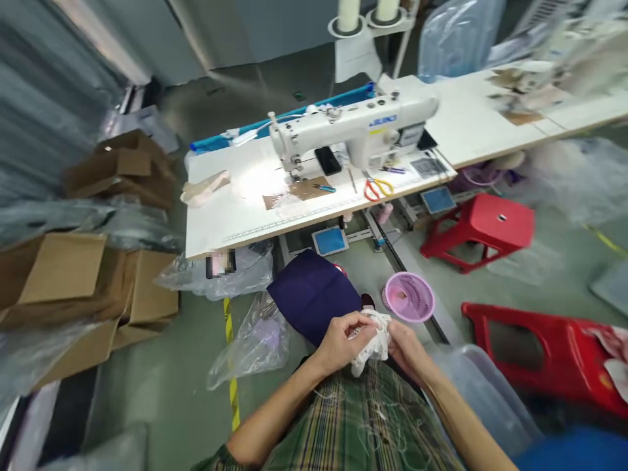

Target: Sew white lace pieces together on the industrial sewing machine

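Over my lap, a bunched piece of white lace fabric [373, 347] is between my two hands. My left hand [346, 337] pinches its left side, thumb and fingers closed on it. On the other side, my right hand [405, 343] grips the lace with its fingers closed; part of those fingers is hidden by the cloth. Dark purple cloth [316, 294] lies just beyond my left hand, below the table edge. The white sewing machine [353, 131] stands on the table [216, 222] ahead, away from both hands.
On the table are scissors [377, 186], a black phone [328, 160], small blue snips [324, 188] and a beige fabric piece [205, 188]. A pink basket [409, 297] and red stools [500, 222] stand to the right. Cardboard boxes [63, 268] and plastic bags [255, 347] sit left.
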`<state>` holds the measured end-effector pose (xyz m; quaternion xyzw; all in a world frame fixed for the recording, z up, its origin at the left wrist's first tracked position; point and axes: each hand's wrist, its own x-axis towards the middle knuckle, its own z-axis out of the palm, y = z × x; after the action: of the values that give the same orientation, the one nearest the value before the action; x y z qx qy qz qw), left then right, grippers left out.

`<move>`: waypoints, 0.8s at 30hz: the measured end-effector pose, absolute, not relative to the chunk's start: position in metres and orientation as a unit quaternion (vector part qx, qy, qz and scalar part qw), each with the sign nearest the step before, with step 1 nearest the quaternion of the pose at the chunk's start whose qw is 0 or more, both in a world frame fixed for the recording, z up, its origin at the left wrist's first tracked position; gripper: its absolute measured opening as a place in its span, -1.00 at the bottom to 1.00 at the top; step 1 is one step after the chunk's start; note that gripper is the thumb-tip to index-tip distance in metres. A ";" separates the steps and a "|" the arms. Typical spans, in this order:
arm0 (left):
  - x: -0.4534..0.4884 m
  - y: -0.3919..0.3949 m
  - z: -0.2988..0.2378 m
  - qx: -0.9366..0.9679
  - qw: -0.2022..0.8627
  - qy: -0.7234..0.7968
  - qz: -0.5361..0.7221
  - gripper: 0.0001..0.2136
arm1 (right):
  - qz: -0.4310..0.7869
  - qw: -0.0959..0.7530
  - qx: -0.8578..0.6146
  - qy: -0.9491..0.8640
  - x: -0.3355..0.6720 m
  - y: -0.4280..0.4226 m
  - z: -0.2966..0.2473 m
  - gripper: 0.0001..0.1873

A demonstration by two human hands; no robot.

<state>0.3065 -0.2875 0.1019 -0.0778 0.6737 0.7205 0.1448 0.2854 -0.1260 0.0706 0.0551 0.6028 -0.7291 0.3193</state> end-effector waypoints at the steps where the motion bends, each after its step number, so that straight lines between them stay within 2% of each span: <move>1: 0.298 -0.287 0.099 -0.095 0.123 0.689 0.708 -0.81 | -0.727 0.357 0.048 0.585 0.270 -0.126 0.070 -0.55; 4: 0.265 -0.280 0.083 -0.134 0.073 0.720 0.677 -0.79 | -0.718 0.444 0.063 0.533 0.219 -0.120 0.072 -0.59; 6: 0.238 -0.276 0.062 -0.166 0.049 0.751 0.637 -0.77 | -0.709 0.469 0.087 0.520 0.185 -0.110 0.072 -0.60; 9: 0.198 -0.287 0.013 -0.262 0.069 0.832 0.484 -0.75 | -0.685 0.479 0.136 0.531 0.136 -0.089 0.065 -0.57; 15: 0.171 -0.347 -0.096 -0.468 0.141 0.796 0.357 -0.30 | -0.588 0.497 0.153 0.619 0.030 -0.059 0.033 -0.51; 20: 0.190 -0.363 -0.152 -0.559 0.240 0.732 0.306 -0.06 | -0.507 0.524 0.052 0.682 -0.047 -0.101 0.040 -0.54; 24: 0.197 -0.353 -0.172 -0.589 0.272 0.714 0.263 0.05 | -0.527 0.439 -0.094 0.722 -0.080 -0.177 0.053 -0.57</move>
<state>0.1971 -0.3526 -0.1723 -0.5888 0.7141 0.2632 0.2723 -0.0803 -0.1772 0.0531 -0.0941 0.7219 -0.5267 0.4388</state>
